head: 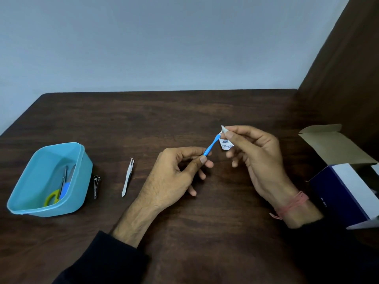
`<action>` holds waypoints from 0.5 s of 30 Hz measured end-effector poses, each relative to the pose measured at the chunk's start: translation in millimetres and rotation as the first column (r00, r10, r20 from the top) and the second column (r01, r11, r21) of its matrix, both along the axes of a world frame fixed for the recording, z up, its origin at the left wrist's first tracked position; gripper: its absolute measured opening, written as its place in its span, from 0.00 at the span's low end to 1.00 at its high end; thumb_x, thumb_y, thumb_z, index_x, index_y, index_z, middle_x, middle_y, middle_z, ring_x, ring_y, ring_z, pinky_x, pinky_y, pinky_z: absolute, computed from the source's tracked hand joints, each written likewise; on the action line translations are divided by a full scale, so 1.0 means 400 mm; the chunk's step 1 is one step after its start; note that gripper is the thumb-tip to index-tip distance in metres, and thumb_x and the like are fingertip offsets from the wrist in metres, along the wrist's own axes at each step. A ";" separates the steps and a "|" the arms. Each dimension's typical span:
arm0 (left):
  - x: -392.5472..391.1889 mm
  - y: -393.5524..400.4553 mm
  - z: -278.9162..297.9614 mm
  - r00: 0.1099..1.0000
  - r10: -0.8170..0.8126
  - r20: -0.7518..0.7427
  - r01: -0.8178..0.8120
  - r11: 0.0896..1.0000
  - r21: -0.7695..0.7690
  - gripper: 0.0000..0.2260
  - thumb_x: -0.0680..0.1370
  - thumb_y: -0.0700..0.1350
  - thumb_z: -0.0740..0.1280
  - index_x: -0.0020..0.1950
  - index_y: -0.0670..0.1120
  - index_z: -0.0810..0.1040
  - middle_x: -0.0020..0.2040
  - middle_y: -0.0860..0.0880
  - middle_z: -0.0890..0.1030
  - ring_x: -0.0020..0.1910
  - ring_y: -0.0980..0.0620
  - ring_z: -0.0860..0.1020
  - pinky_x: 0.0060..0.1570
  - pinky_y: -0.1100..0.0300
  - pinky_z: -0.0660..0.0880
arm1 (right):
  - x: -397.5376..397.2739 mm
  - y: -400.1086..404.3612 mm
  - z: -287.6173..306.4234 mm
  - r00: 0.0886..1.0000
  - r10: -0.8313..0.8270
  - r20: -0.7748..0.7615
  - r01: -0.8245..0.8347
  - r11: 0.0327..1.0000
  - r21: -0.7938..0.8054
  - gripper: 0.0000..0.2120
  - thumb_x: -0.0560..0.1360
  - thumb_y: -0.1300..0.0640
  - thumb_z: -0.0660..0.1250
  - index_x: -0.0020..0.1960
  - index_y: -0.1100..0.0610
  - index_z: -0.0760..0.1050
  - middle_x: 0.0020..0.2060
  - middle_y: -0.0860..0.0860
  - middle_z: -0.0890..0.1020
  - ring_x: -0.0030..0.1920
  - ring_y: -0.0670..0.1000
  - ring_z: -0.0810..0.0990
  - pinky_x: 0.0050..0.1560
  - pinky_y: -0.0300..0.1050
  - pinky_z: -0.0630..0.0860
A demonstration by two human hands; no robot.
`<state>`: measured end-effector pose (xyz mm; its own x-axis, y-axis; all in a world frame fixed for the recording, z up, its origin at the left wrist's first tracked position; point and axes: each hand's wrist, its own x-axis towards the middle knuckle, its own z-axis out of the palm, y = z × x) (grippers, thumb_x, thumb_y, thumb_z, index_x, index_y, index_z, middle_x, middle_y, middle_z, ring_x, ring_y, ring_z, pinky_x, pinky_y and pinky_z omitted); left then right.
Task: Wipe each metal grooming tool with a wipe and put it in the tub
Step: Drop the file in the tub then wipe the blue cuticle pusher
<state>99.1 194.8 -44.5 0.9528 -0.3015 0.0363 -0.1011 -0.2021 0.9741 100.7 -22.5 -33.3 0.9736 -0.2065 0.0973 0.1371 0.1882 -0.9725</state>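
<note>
I've got the blue-handled tool pinched in my left hand, thumb and forefinger curled round the bottom of its handle, so the working end points up and to the right. My right hand pinches the small printed wipe round that tip, thumb and forefinger closed on it, the other fingers hanging loose below. The metal end is almost wholly hidden inside the wipe, so I can't tell what shape it is or how clean it looks

To do this well, I reckon I want to keep the left pinch low on the handle and steady, and let the right do the work: squeeze the wipe round the metal and draw it along the tip, turning the handle a little between strokes so every side gets covered. The wipe is small, so I should keep it folded over the tip and mind it doesn't slip off

The teal tub sits well to the left on the table, with yellow-handled scissors and another blue-handled piece already in it. Nail clippers lie just beside the tub, tweezers a bit further right, both not yet in the tub. An open cardboard box stands at the right edge
</note>
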 end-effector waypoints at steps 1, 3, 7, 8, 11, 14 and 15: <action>0.000 0.000 0.001 1.000 0.001 0.001 -0.001 1.000 -0.002 0.09 0.88 0.40 0.70 0.64 0.50 0.88 0.51 0.52 0.91 0.42 0.55 0.85 0.29 0.55 0.83 | 0.001 -0.002 0.002 0.999 0.040 -0.026 -0.039 0.998 0.047 0.05 0.82 0.63 0.73 0.55 0.59 0.88 0.49 0.57 0.90 0.33 0.48 0.81 0.28 0.39 0.74; 0.000 0.001 0.001 1.000 0.002 0.008 -0.002 1.000 0.002 0.10 0.88 0.41 0.70 0.65 0.50 0.88 0.51 0.52 0.91 0.41 0.55 0.85 0.29 0.55 0.83 | 0.004 -0.007 0.002 0.995 0.086 -0.058 -0.080 0.992 0.095 0.08 0.84 0.61 0.70 0.58 0.61 0.88 0.53 0.57 0.90 0.35 0.47 0.80 0.30 0.39 0.72; 0.001 0.000 0.000 1.000 0.016 0.008 -0.016 1.000 0.003 0.10 0.88 0.42 0.70 0.67 0.50 0.87 0.52 0.53 0.91 0.42 0.55 0.86 0.29 0.54 0.84 | 0.011 -0.007 -0.003 0.995 0.061 -0.073 -0.054 0.995 0.084 0.09 0.85 0.60 0.70 0.60 0.61 0.87 0.53 0.56 0.90 0.35 0.46 0.78 0.31 0.38 0.73; 0.001 0.001 0.000 1.000 0.018 0.007 -0.018 1.000 -0.003 0.10 0.88 0.42 0.70 0.68 0.50 0.87 0.52 0.53 0.91 0.43 0.54 0.87 0.30 0.54 0.84 | 0.012 -0.006 -0.004 0.996 0.046 -0.072 -0.040 0.995 0.089 0.08 0.85 0.59 0.71 0.60 0.60 0.88 0.52 0.55 0.90 0.35 0.45 0.78 0.30 0.37 0.74; -0.002 0.001 0.003 1.000 0.014 0.011 -0.014 1.000 -0.008 0.10 0.88 0.42 0.70 0.67 0.51 0.87 0.53 0.53 0.91 0.45 0.53 0.88 0.31 0.53 0.84 | 0.011 -0.004 -0.005 0.996 0.034 -0.080 -0.026 0.994 0.107 0.07 0.84 0.60 0.72 0.58 0.59 0.88 0.50 0.54 0.90 0.33 0.44 0.77 0.29 0.36 0.73; -0.004 -0.001 0.004 1.000 0.005 0.028 -0.005 1.000 0.012 0.09 0.87 0.42 0.71 0.65 0.52 0.87 0.52 0.54 0.91 0.44 0.53 0.87 0.30 0.53 0.84 | 0.006 0.000 -0.002 0.992 0.100 -0.075 -0.095 0.992 0.077 0.06 0.81 0.58 0.73 0.53 0.55 0.90 0.46 0.52 0.89 0.32 0.45 0.77 0.29 0.37 0.73; -0.003 -0.001 0.004 0.999 0.006 0.031 -0.007 1.000 0.015 0.09 0.87 0.42 0.71 0.65 0.52 0.87 0.52 0.54 0.91 0.44 0.54 0.87 0.30 0.53 0.85 | 0.004 0.001 -0.001 0.990 0.124 -0.070 -0.120 0.990 0.068 0.06 0.79 0.56 0.74 0.51 0.54 0.90 0.45 0.52 0.89 0.32 0.45 0.77 0.29 0.37 0.73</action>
